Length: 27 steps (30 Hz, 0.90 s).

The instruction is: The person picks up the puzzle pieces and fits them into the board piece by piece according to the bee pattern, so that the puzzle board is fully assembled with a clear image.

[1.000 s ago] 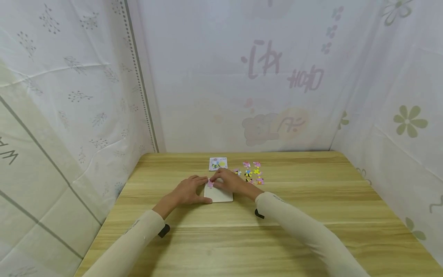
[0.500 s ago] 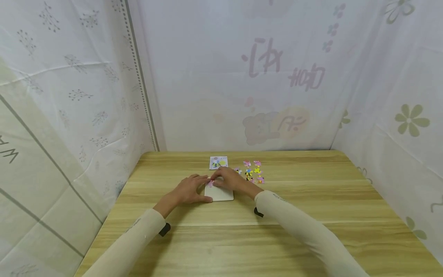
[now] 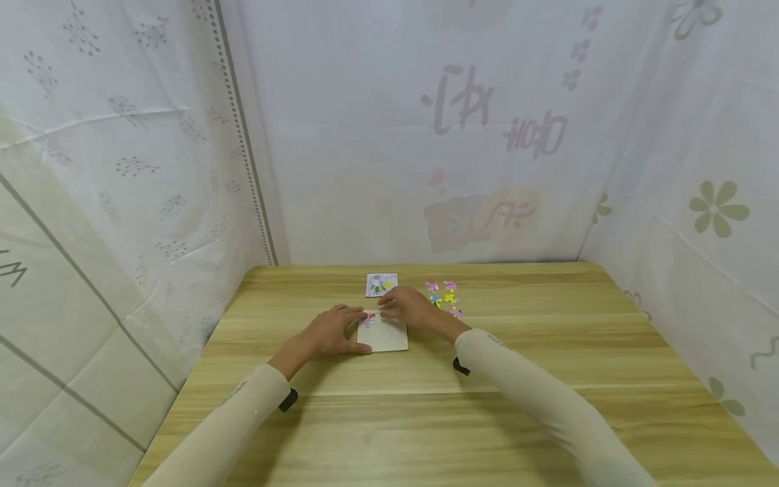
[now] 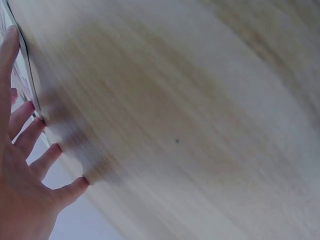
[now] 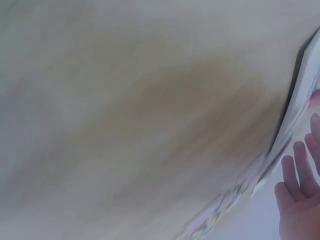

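A white square board (image 3: 386,336) lies on the table, with a pink puzzle piece (image 3: 368,320) at its upper left corner. My left hand (image 3: 329,331) rests along the board's left side, thumb at the lower edge and fingertips by the upper left corner; the left wrist view shows its fingers (image 4: 47,159) spread against the table and board edge. Over the board's upper right part is my right hand (image 3: 411,310), its fingers relaxed with nothing visible in them. The right wrist view shows that hand (image 5: 300,200) beside the board's edge (image 5: 299,95), fingers apart.
Behind the board lies a picture card (image 3: 381,285) with a bee on it. Several loose puzzle pieces (image 3: 450,297) lie to the right, some partly hidden by my right hand. Patterned curtains (image 3: 389,149) enclose the wooden table (image 3: 389,419) at the back and sides.
My right hand has come off the pink piece and shifted slightly right and up. The piece stays at the board's upper left corner. My left hand keeps its place at the board.
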Available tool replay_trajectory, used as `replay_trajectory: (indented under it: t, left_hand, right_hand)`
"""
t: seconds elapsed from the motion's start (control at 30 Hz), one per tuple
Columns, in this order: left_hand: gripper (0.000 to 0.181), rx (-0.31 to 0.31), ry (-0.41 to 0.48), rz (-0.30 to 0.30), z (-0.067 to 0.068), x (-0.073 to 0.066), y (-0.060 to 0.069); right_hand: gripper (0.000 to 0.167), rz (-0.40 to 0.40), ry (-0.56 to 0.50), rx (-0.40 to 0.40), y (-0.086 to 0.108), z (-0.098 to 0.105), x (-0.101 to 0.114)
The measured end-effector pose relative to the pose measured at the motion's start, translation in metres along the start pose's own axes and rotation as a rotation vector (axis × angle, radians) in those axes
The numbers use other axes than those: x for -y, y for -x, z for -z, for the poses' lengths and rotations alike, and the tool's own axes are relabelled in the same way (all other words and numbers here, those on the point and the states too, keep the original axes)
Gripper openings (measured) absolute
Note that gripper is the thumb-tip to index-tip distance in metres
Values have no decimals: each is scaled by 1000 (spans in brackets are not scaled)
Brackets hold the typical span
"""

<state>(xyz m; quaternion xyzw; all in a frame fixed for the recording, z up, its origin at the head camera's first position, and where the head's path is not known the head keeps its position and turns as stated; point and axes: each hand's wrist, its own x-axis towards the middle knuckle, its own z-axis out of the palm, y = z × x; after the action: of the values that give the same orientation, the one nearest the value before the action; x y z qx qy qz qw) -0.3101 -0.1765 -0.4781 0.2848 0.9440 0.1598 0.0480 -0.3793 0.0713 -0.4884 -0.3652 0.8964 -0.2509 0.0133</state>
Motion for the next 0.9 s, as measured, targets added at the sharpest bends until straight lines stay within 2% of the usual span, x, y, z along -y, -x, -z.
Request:
replay_trajectory:
  t: [0.2,0.37,0.53,0.8,0.9]
  left_hand:
    - [90,2,6,18,-2,2,0]
    - [90,2,18,23,-3,2,-1]
    - [90,2,15,17,-3,3,-2]
    - [89,0,2,18,-5,4,-3]
    - [89,-1,2,21,-5,4,-3]
  right_hand:
    - [28,-94,-78,-15,11,15,-13]
    - [30,-109,-83,-38,18,28,-25]
    - [36,-194,-108,-36,22,39,-38]
    - [37,-147,-56,-76,29,53,-61]
    - [37,-170,-39,-75,31,58,-67]
